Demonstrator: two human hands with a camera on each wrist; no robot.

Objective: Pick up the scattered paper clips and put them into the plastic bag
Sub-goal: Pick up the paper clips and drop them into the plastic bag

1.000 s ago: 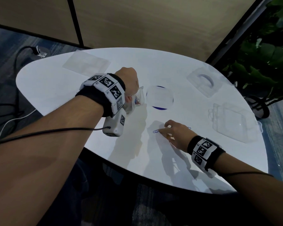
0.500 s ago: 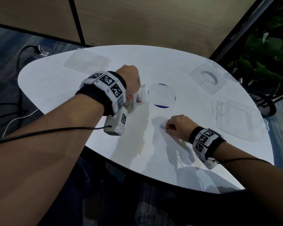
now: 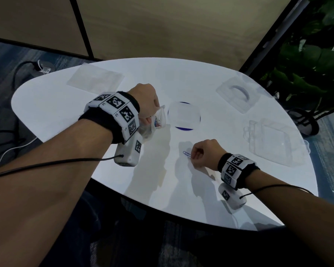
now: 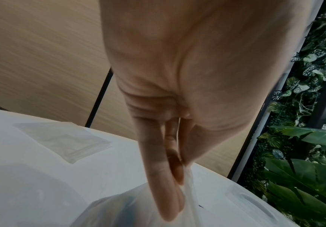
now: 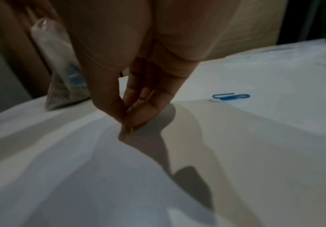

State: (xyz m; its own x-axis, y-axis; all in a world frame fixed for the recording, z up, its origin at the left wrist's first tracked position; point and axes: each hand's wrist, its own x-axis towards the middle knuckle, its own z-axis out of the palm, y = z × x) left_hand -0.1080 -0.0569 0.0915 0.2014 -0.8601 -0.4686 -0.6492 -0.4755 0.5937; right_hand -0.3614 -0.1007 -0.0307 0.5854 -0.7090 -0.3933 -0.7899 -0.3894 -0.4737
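My right hand (image 3: 202,155) is down at the white table (image 3: 85,112), thumb and forefinger pinched on a yellow paper clip (image 5: 129,132). A blue paper clip (image 3: 187,154) lies flat just beside it. These look like thin, light, slippery wire, so I'd lift each by one end loop. My left hand (image 3: 145,101) pinches the floppy plastic bag (image 3: 158,120) by its rim, clips already inside.
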